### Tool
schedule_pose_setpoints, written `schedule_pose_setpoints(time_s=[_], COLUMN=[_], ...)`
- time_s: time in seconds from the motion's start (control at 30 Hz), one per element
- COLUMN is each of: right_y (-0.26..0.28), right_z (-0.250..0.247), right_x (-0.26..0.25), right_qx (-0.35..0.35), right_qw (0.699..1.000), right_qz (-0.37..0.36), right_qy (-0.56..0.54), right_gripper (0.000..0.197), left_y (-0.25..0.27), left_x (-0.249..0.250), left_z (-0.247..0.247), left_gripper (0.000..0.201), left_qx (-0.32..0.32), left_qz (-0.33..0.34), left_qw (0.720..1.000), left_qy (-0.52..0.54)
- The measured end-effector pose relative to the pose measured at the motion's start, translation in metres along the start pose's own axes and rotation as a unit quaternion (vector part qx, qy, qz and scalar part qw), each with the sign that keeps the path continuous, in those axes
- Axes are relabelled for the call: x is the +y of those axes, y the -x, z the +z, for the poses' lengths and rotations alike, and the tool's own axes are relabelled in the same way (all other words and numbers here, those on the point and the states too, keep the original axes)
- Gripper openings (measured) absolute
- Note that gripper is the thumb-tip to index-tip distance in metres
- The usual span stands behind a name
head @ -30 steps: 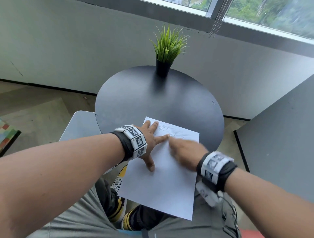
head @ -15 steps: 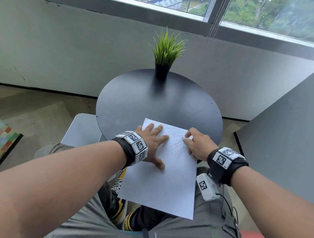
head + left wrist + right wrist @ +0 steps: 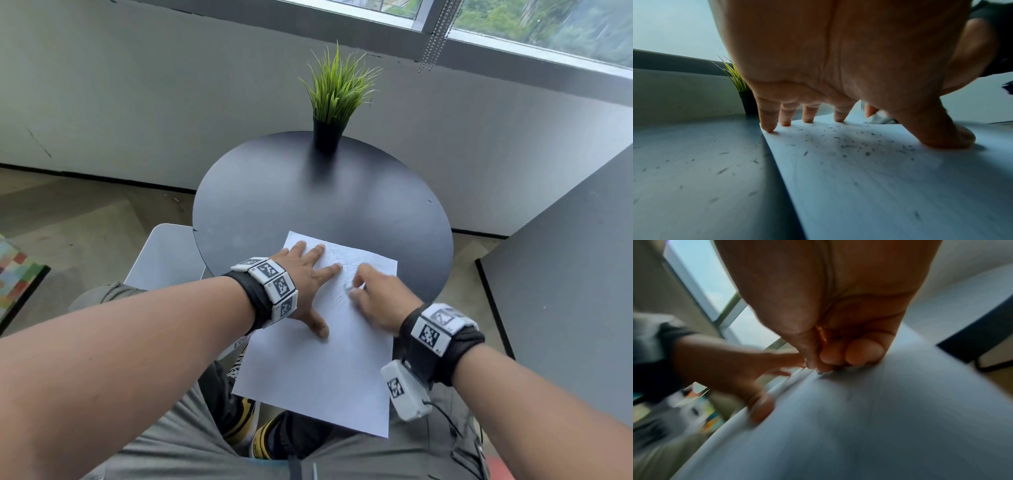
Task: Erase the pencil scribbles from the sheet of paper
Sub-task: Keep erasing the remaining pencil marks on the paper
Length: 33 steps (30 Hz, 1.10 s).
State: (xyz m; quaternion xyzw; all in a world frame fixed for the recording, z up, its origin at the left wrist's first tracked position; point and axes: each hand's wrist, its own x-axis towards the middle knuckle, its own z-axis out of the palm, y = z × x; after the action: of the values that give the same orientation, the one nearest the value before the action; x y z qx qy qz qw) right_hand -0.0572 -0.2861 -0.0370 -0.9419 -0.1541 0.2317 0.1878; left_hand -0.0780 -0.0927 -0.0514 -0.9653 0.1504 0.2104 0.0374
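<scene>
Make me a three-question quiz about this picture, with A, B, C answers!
1. Where is the plant?
A. on the table's far edge
B. on the paper
C. on the floor

2. What colour is the table?
A. white
B. black
C. red

3. What is the left hand doing?
A. holding the plant
B. making a fist in the air
C. pressing flat on the paper

Answers: 1 A, it stands at the far rim; 2 B, the round top is black; 3 C, its fingers lie spread on the sheet.
</scene>
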Motion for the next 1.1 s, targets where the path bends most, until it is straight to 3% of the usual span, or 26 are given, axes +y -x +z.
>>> schedule_pose_setpoints(time_s=[0.1,0.23,0.4,0.5,0.57,0.7,0.8,0.87,1.0,1.1], right_y=[0.012,-0.011,0.009,-0.011,-0.014,0.008,-0.015,-0.019,0.002,-0.018], right_z=[0.006,-0.017,0.01,-0.01,-0.008,0.018,-0.006,-0.007,0.02,-0.003], right_x=[-0.011,0.006,-0.009,0.001,0.001,-0.016,-0.002,0.0,-0.016,-0.004], right_qx=[-0.054,0.04,-0.058,0.023,0.045,-0.052,0.013,0.036,-0.053,0.019], right_qw=[0.997,0.999,0.997,0.999,0.999,0.995,1.0,0.999,0.995,1.0], right_qz=[-0.051,0.02,-0.058,0.004,0.009,-0.08,-0.001,0.01,-0.087,-0.011], right_qy=[0.023,-0.02,-0.002,-0.03,-0.028,0.008,-0.028,-0.039,0.007,-0.014], right_gripper=[0.016,0.018,0.014,0.015,0.013,0.012,0.017,0.014,0.013,0.014], left_y=[0.001,-0.001,-0.001,-0.003,-0.003,-0.002,-0.002,-0.002,-0.002,-0.002], left_x=[0.0,-0.001,-0.001,-0.002,-0.003,-0.001,-0.001,-0.002,-0.001,-0.002], left_z=[0.0,-0.001,0.0,0.0,0.001,0.003,0.002,0.003,0.004,0.003], left_gripper=[0.136,0.137,0.137,0.138,0.139,0.142,0.141,0.142,0.143,0.142], left_qx=[-0.003,-0.001,0.002,-0.001,-0.001,0.002,-0.002,-0.003,0.006,-0.001], left_qz=[0.002,0.003,0.01,0.01,0.009,0.011,0.007,0.006,0.011,0.007], left_qw=[1.0,1.0,1.0,1.0,1.0,1.0,1.0,1.0,1.0,1.0], left_qy=[0.011,0.006,-0.003,-0.003,-0.007,-0.008,-0.007,-0.002,-0.002,-0.005])
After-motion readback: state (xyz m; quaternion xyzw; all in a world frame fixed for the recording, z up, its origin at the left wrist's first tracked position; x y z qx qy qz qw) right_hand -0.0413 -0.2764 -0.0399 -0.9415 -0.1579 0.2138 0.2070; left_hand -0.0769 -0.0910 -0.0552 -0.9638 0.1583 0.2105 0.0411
